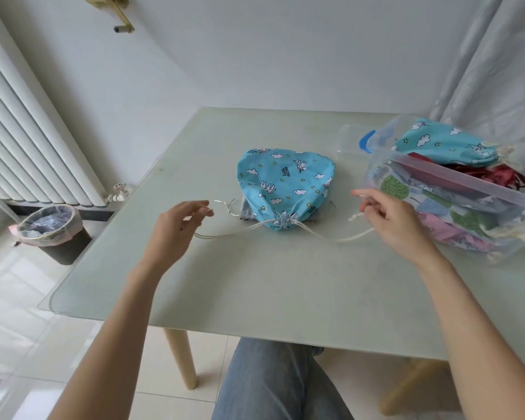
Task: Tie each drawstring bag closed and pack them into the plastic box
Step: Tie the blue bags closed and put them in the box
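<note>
Pale table (255, 283), white radiator (28, 131)

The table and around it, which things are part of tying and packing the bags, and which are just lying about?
Part of the job:
blue bag, mouth cinched
drawstrings, pulled by left hand and right hand
plastic box holding packed bags
box lid

Just lying about:
bin on the floor
radiator
curtain
</note>
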Available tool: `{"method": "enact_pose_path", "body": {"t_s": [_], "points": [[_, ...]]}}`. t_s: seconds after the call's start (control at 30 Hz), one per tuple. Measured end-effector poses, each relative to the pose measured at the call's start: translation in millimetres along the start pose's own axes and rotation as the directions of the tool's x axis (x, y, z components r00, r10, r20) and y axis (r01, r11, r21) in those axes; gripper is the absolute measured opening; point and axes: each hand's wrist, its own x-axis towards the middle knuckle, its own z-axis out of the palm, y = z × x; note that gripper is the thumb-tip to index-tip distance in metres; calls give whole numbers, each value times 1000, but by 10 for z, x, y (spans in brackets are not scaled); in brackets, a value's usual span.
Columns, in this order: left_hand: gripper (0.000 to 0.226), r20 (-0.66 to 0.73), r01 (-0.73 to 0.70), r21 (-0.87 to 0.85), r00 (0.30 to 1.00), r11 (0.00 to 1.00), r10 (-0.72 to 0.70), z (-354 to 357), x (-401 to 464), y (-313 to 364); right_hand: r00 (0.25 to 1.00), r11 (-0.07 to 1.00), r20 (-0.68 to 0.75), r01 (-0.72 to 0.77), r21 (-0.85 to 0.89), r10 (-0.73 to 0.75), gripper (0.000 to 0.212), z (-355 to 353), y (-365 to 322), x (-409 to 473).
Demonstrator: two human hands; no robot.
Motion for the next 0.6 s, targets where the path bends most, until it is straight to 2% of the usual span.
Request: {"method": "enact_pose_path", "body": {"t_s": [0.1, 0.17, 0.27, 0.37, 0.5, 0.6], "points": [[15, 23, -206, 348, 977, 915, 211, -114, 41, 78, 1000, 974, -9, -15, 226, 18, 26, 123, -212, 203], [12, 65, -238, 417, 970, 877, 232, -227, 110, 190, 999, 931, 33, -43, 362, 34, 18, 231, -389, 358], [9, 72, -263, 451, 963, 853, 259, -382, 259, 399, 981, 896, 190, -51, 442, -38, 18, 404, -650, 554], [12, 92, -291, 286, 957, 913, 277, -433, 448, 681, 945, 872, 300, -34, 488, -131, 31, 559, -860, 690], [10, 140, -310, 7, 942, 951, 306, -327, 755, 1066, 920, 804, 319, -6, 594, -228, 40, 671, -1039, 817], [10, 169, -333, -75, 925, 940, 341, -177, 957, 1275, 934, 823, 283, 18, 568, -216, 25, 720, -1042, 894]]}}
